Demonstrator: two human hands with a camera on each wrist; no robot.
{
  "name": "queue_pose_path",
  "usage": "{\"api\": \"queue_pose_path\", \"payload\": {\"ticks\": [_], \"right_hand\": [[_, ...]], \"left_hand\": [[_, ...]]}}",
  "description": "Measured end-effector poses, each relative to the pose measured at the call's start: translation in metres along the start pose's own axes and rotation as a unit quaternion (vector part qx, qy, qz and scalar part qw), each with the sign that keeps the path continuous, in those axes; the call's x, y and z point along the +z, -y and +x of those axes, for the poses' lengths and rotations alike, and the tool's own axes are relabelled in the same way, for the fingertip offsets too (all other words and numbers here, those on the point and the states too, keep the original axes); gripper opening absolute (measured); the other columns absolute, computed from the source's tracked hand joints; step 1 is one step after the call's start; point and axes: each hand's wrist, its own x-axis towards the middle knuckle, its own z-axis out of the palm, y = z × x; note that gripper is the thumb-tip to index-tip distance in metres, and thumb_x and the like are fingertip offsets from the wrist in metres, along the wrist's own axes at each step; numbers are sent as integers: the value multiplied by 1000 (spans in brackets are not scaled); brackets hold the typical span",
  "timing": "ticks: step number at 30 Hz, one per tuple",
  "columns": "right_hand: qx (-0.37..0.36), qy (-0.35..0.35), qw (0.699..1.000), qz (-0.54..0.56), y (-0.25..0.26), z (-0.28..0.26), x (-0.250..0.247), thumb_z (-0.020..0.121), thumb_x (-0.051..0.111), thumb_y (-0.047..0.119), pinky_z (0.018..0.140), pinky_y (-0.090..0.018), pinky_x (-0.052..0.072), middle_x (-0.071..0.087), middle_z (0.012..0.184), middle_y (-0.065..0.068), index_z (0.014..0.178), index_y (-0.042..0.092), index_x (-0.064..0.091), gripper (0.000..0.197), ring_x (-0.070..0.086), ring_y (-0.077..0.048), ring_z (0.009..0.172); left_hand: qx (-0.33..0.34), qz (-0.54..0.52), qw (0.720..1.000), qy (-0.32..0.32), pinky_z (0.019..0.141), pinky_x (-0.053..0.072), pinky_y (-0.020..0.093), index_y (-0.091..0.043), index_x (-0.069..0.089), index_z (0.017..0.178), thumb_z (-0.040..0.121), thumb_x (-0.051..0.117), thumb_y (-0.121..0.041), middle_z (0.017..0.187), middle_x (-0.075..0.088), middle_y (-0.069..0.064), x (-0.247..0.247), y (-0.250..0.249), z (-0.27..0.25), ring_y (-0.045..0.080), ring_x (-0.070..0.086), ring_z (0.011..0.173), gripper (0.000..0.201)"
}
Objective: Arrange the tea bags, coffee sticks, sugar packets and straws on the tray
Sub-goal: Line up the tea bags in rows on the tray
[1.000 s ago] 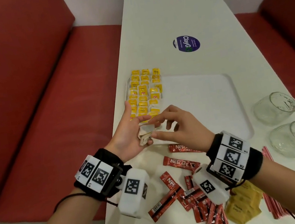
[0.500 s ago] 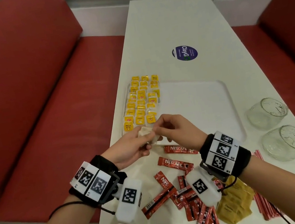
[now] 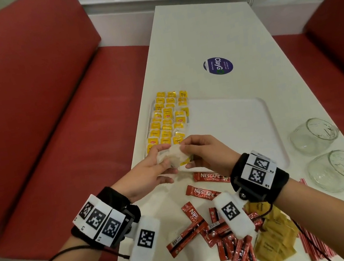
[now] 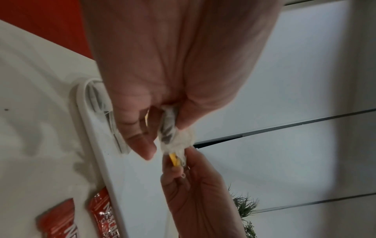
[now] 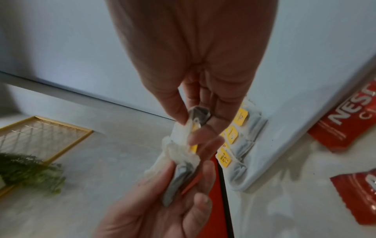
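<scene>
White tray (image 3: 233, 120): tea bags (image 3: 167, 119) rowed left.

A tray (image 3: 245, 122) lay across the middle of the table (image 3: 207, 33). Tea bags (image 3: 168, 119) lay in rows on the tray's left part. Before the tray's near edge, coffee sticks (image 3: 207, 227) lay scattered; sugar packets (image 3: 273, 241) lay right of them, and straws (image 3: 318, 249) farther right. Two glass jars (image 3: 328, 156) lay on their sides right of the tray. A round sticker (image 3: 218, 66) lay behind the tray. Benches (image 3: 52, 127) flanked the table on both sides.
</scene>
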Motion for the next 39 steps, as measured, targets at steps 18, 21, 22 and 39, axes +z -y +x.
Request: {"api": "queue_pose_path", "payload": {"ticks": [18,21,22,39], "right_hand": [[27,42,998,33,3,4,-5,92,54,8,56,-14,50,60,80,-7,93,2,62,10,63,-8,63],[37,39,998,24,2,3,-4,93,53,12,54,-16,47,64,77,-2,90,7,64,13,63,-8,64],[43,40,998,19,1,2,-4,94,53,14,54,-16,46,67,77,-2,91,9,66,14,64,-9,66],[-89,-6,986,-142,-3,4,-4,90,58,13,67,-20,51,66,78,-9,89,8,67,10,63,-9,68]], "left_hand": [[220,295,920,-134,82,38,3,-32,68,102,67,82,-28,104,59,-15,0,1,3,-8,53,101,37],[244,270,919,-151,83,39,5,-28,71,92,70,79,-23,101,60,-11,-3,2,5,-5,55,100,24],[249,265,919,-154,83,40,7,-26,72,89,72,78,-22,102,59,-10,-4,2,5,-4,55,101,19],[147,165,965,-139,49,38,11,-22,66,89,82,71,-12,75,57,-7,-11,-11,14,-3,49,52,13]]}}
